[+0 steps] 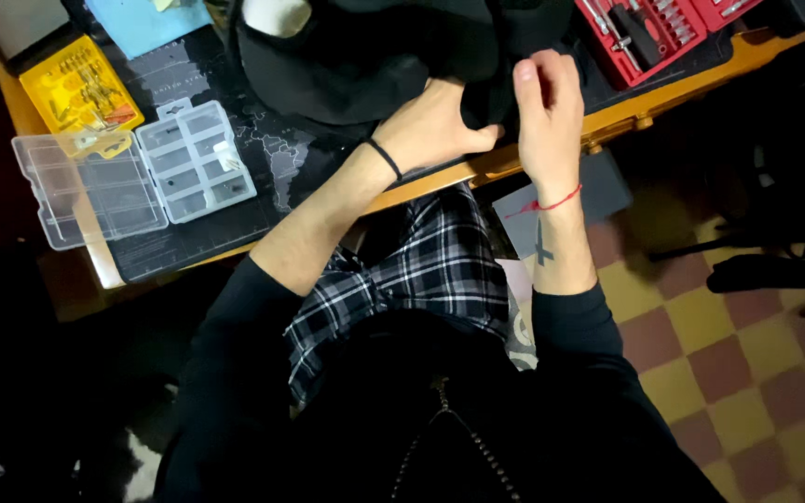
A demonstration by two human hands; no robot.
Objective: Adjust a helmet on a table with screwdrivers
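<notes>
A black fabric item (375, 56), like a bag or garment, lies bunched on the desk mat at the top centre. My left hand (435, 126), with a black band at the wrist, grips the fabric's near edge. My right hand (549, 107), a red string around its wrist, pinches the same edge just to the right, thumb up. Both hands sit at the front edge of the wooden desk (607, 116). Part of the fabric hides whatever is beneath it.
An open clear plastic compartment box (132, 172) lies at the left on a dark mat (272, 177). Behind it sits a yellow parts case (76, 88). A red tool set (649, 28) is at the top right. Checkered floor (747, 363) lies to the right.
</notes>
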